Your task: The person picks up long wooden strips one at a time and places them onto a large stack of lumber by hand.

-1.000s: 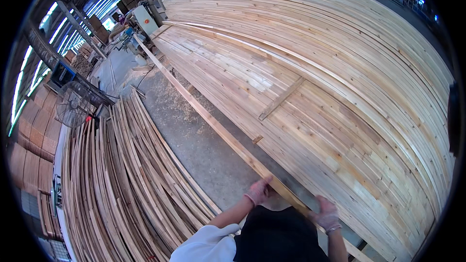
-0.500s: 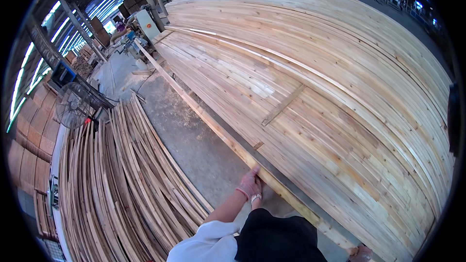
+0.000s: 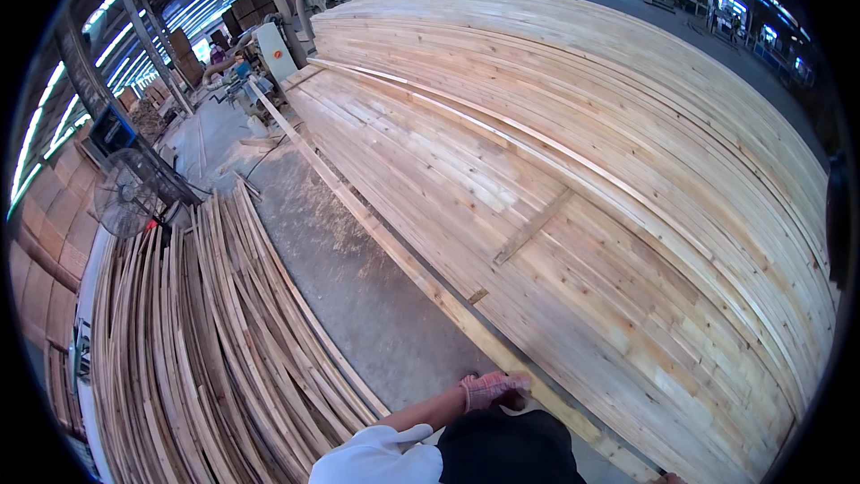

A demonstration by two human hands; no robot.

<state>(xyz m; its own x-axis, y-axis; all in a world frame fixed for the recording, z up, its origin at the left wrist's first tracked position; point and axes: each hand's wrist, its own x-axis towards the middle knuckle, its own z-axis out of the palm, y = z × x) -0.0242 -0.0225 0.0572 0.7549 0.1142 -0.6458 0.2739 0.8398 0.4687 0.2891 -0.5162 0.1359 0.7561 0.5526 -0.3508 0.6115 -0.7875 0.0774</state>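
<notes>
A long, narrow wooden board (image 3: 421,275) runs diagonally from the machine at the far left down to the lower right. My left hand (image 3: 495,389), in a pinkish work glove, is closed at the board's near-side edge, its fingers curled against the wood. Only a sliver of my right hand (image 3: 668,479) shows at the bottom edge, beside the board's near end; its fingers are hidden. Just beyond the board lies a large, wide stack of pale planks (image 3: 627,242), with a short crosspiece (image 3: 533,226) on top.
On my left, a heap of thin wooden strips (image 3: 215,332) lies lengthwise. Concrete floor with sawdust (image 3: 345,224) runs between heap and stack. A floor fan (image 3: 125,193) stands by a post, and a machine with a pale panel (image 3: 274,52) is at the far end.
My left hand has shifted toward me along the board, down and to the right. My right hand has slipped mostly out of the picture. The view has tilted slightly up.
</notes>
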